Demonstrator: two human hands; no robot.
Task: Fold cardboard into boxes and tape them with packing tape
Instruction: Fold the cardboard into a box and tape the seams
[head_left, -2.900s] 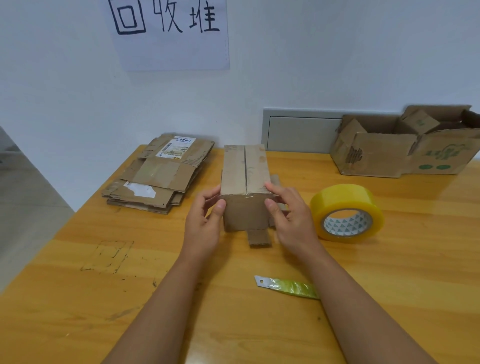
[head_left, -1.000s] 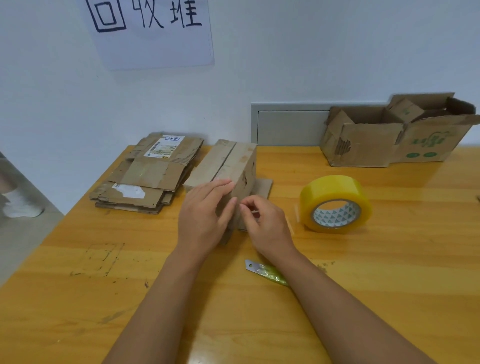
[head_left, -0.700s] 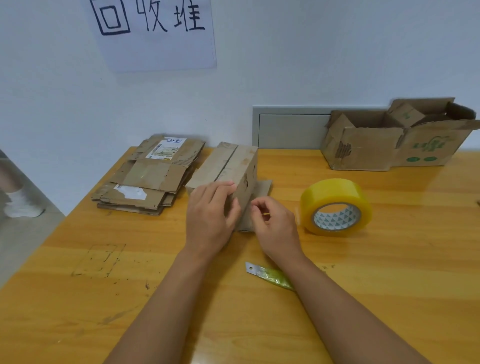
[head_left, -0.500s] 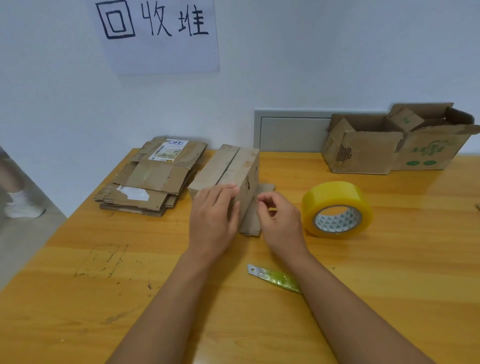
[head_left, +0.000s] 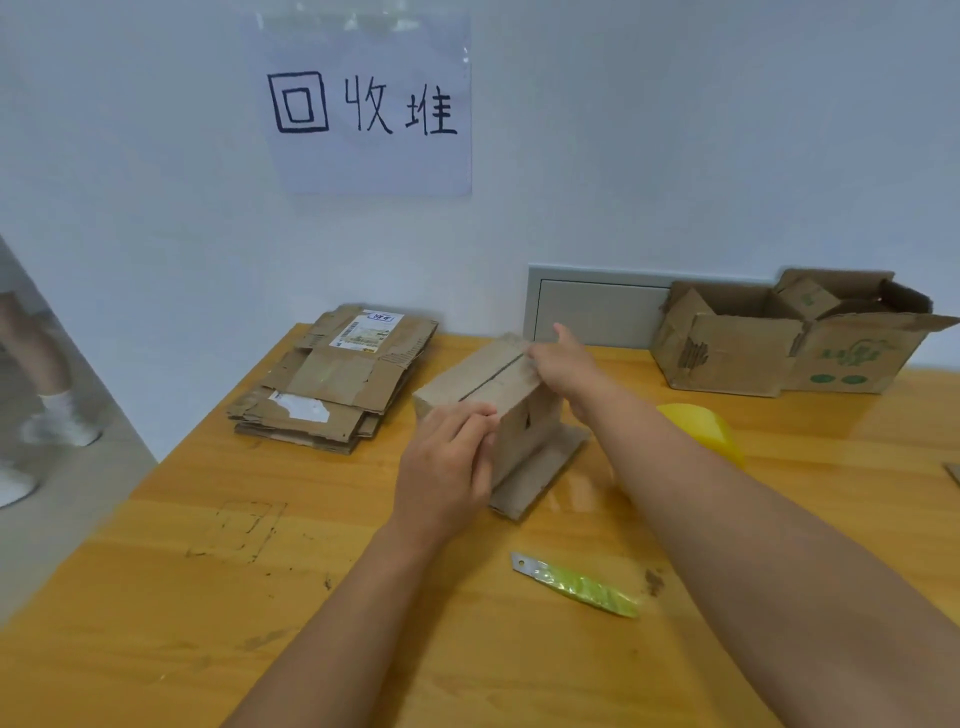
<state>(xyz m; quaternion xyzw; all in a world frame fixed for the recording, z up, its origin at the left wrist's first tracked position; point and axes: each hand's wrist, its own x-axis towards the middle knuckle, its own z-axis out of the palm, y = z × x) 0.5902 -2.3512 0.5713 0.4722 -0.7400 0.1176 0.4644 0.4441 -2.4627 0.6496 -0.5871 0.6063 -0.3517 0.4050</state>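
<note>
1. Bare table (head_left: 156, 597) fills the lower left of the frame.
2. The flattened cardboard stack (head_left: 332, 379) blocks the centre left.
3. The open carton (head_left: 795, 332) blocks the upper right.
4. The green knife (head_left: 576, 586) lies lower centre.

— How's the light?
— Bright and even, soft shadows, a glossy sheen on the worktop (head_left: 779, 467).
— Sharpness?
— Soft overall (wide-angle bending at the edges); the right hand (head_left: 563, 358) seems slightly motion-blurred.
</note>
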